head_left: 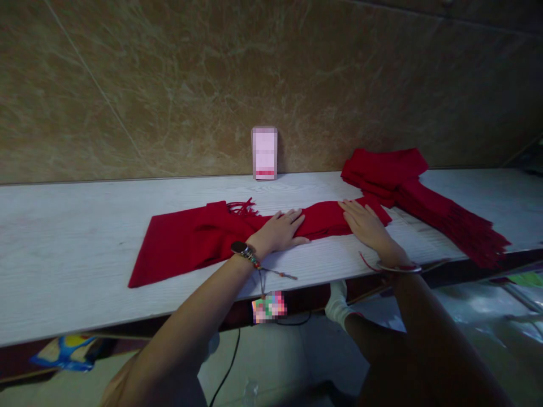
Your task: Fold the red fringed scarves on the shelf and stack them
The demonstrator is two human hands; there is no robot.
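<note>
A long red scarf lies lengthwise on the white wood-grain bench top, folded narrow toward the right and wider at the left. Some of its fringe sticks out near the middle of its back edge. My left hand rests flat on the scarf's middle, fingers spread, with a dark watch and a beaded bracelet at the wrist. Farther right, my right hand presses flat on the narrow part close to its right end, fingers stretched out. A metal bangle and a red cord circle that wrist.
A second red scarf lies loosely folded at the right, its fringed end hanging toward the front edge. A phone leans upright against the brown marbled wall. Below the bench are a blue package, a lit screen and a cable.
</note>
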